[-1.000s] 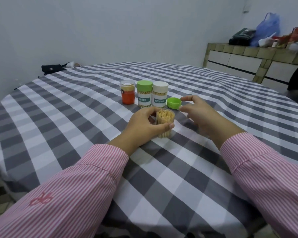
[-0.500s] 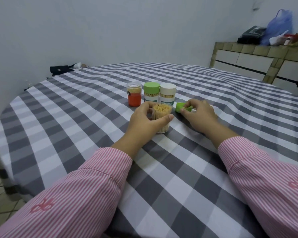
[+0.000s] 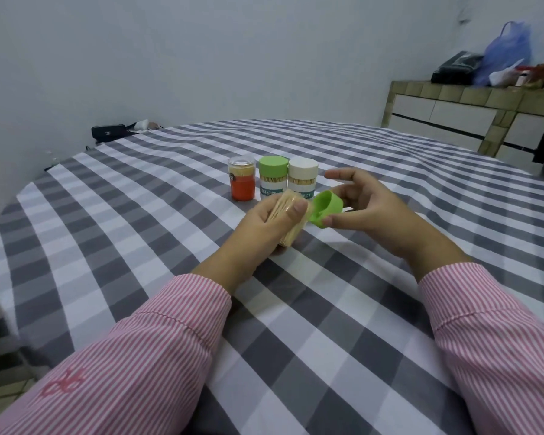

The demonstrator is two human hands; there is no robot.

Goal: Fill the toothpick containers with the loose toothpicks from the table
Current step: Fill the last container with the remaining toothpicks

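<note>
Curled round a clear toothpick container (image 3: 291,226), the left hand (image 3: 261,227) makes the nearer grip, thumb across the top of the packed toothpicks, and the container looks tilted with its open mouth leaning away from the person and its base near or on the checked table (image 3: 296,309); whether it touches the cloth cannot be told. Just beside that container on its right, the right hand (image 3: 368,208) pinches a green lid (image 3: 325,208) between thumb and a lower finger, the other fingers spread above it, and the lid's hollow side faces the container's mouth, nearly touching it. Judged from this, the held container is already full and only capping is left for it. Beyond the held container stand three more in a row: an orange-labelled one with a clear lid (image 3: 242,178) on the left, a green-lidded one (image 3: 273,177) in the middle, a white-lidded one (image 3: 302,177) on the right, all closed and showing toothpicks inside. No loose toothpicks show on the cloth, so the task appears close to finished.
</note>
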